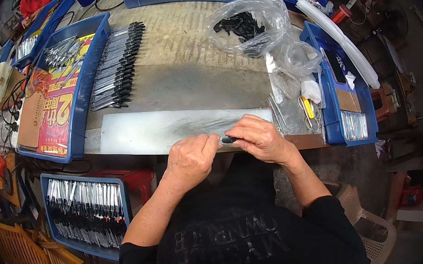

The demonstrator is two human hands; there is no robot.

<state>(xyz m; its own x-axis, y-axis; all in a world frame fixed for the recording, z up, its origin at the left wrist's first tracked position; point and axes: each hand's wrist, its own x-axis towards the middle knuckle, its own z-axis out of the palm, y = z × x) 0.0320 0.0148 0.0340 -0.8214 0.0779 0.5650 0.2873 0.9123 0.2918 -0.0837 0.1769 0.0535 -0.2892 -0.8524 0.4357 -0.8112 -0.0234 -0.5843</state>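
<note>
Over the table's front edge, my left hand (191, 158) and my right hand (260, 137) are closed on the two ends of one pen (228, 139). A short black stretch of it shows between them; the fingers hide the rest. Just beyond my hands lies a long white sheet (143, 132) with grey smudges. Farther left, a slanted row of clear pens with black grips (116, 64) lies side by side. At the far right of the table, an open clear plastic bag (272, 5) holds small black pen parts (241, 28).
Left on the table, a blue tray (78, 114) holds pens and printed card. Below it stands another blue tray (125, 206) packed with pens. On the right, a blue tray (374, 122) holds a phone and pens, near a yellow-handled tool (308, 108). Another person's red sleeve (34, 3) shows far left.
</note>
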